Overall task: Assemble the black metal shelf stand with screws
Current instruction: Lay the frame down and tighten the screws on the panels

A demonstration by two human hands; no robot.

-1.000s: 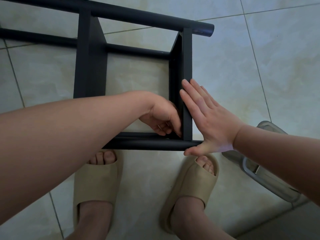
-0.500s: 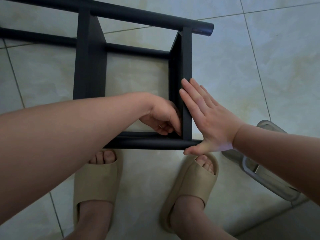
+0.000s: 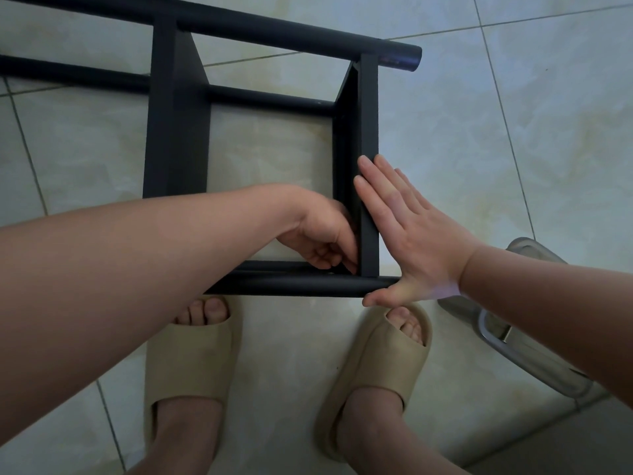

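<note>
1. Black metal shelf stand (image 3: 174, 132) lies on its side on tiled floor (image 3: 479, 132), centre to 11 o'clock.
2. Right hand (image 3: 414, 241): fingers straight and flat against end panel (image 3: 369, 132) from 3 o'clock, thumb against near tube (image 3: 291, 286). Likely bracing the joint.
3. Left hand (image 3: 322, 236): fingers curled into the inner corner, probably seating a screw. Can't tell if it holds one.

pale tiled floor (image 3: 479, 166); black shelf stand (image 3: 178, 132) lies on it, left beige slipper (image 3: 191, 358), right beige slipper (image 3: 383, 358), clear container (image 3: 524, 358) far right.
</note>
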